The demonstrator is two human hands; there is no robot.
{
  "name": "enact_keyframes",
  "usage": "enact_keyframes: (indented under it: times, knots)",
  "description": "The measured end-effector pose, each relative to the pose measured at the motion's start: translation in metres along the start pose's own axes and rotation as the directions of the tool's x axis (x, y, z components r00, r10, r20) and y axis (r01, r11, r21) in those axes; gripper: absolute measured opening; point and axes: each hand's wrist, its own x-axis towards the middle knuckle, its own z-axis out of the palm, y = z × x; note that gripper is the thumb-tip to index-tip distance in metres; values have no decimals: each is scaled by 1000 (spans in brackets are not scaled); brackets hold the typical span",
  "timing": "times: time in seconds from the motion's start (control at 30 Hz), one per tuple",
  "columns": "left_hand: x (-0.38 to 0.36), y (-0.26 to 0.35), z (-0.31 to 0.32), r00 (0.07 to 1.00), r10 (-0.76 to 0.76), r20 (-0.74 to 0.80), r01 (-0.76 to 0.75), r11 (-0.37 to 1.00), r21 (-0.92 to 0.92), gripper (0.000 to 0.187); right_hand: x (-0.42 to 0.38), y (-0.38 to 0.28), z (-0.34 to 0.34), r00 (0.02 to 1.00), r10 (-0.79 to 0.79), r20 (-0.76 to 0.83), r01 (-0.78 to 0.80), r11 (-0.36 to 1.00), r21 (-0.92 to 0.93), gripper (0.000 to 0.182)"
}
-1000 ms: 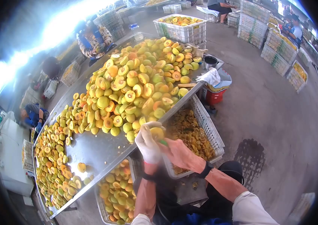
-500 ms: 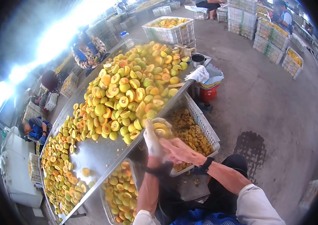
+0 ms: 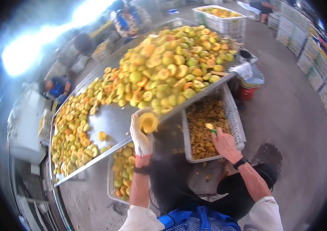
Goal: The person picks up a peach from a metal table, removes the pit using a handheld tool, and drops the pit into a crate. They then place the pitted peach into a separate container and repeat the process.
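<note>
My left hand (image 3: pixel 140 139), in a white glove, is closed around a hollowed yellow peach half (image 3: pixel 149 123). Its cut side faces up, beside the metal table's front edge. My bare right hand (image 3: pixel 226 144) grips a small spoon-like tool (image 3: pixel 210 128) with a green handle and a pale tip. That hand is over a white crate (image 3: pixel 232 109) filled with brownish pits and scraps (image 3: pixel 204 140). A large heap of cut peaches (image 3: pixel 163 73) covers much of the sloping metal table (image 3: pixel 111 115).
Below the table edge stands another crate of peach halves (image 3: pixel 124 173). A white glove (image 3: pixel 243 70), a dark cup (image 3: pixel 245 54) and a red bucket (image 3: pixel 247 92) are at the right corner. Stacked crates (image 3: pixel 292 29) line the right. Several people (image 3: pixel 128 21) sit beyond the table.
My hands were together at the peach; now my right hand has moved right and down over the pit crate with the tool. My left hand has turned the peach half upward. The view has shifted.
</note>
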Motion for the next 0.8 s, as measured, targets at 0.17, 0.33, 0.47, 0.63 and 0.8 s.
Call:
enact_keyframes:
  times: [0.17, 0.33, 0.47, 0.63, 0.8]
  knots:
    - [-60, -7, -140, 971, 238, -5, -126, 532, 837, 40, -28, 34, 34, 990, 36, 135, -34, 999, -14, 26]
    - [-133, -51, -243, 975, 52, -217, 220, -77, 972, 32, -42, 74, 44, 969, -101, 226, 159, 955, -252, 34]
    - [-136, -59, -262, 983, 161, -87, 112, -155, 982, 27, -22, 79, 43, 996, 18, 92, 4, 974, -229, 34]
    - [-35, -28, -184, 917, 392, 69, -160, 203, 966, 24, 12, 27, 27, 1000, 8, -5, -9, 989, -147, 29]
    - [114, -41, -140, 911, 398, 112, -179, 135, 975, 29, 49, -50, -2, 998, -67, -5, 67, 995, -70, 28]
